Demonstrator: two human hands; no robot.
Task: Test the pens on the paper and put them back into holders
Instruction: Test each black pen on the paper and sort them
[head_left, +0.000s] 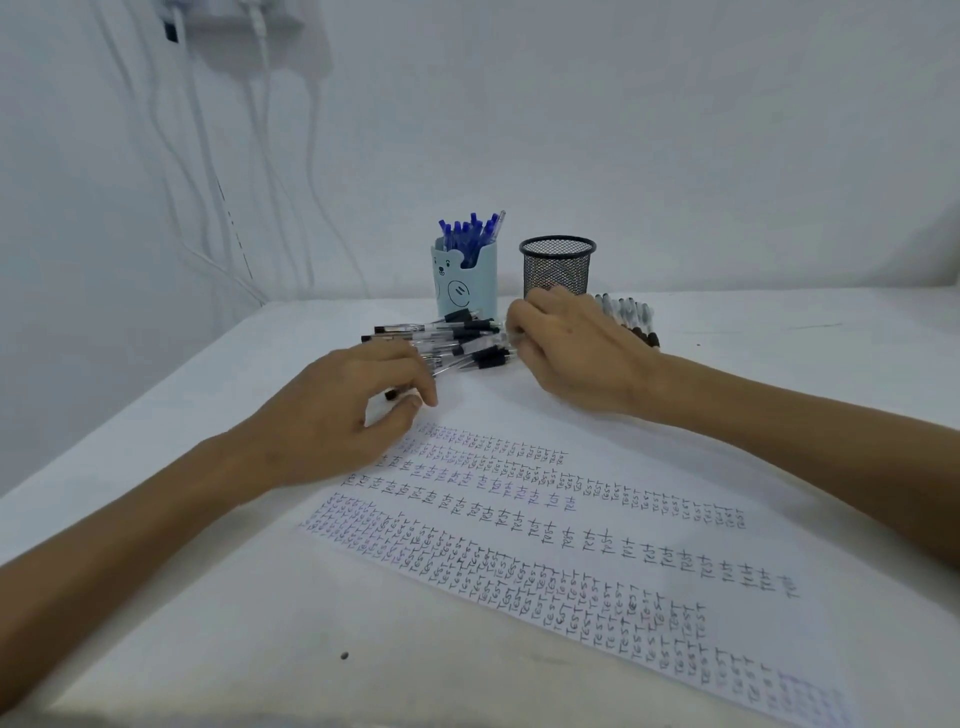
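A sheet of paper covered with rows of handwritten "TEST" lies on the white table. A pile of black pens lies in front of a light blue bear holder filled with blue pens. My left hand rests at the paper's top left corner, its fingers curled over a black pen whose end shows under them. My right hand reaches into the right end of the pile, fingers curled on a pen there. Behind it stands a black mesh holder. A second row of black pens lies right of my right hand.
The white table meets a white wall close behind the holders. White cables hang down the wall at the left. A small dark speck sits on the table near the front.
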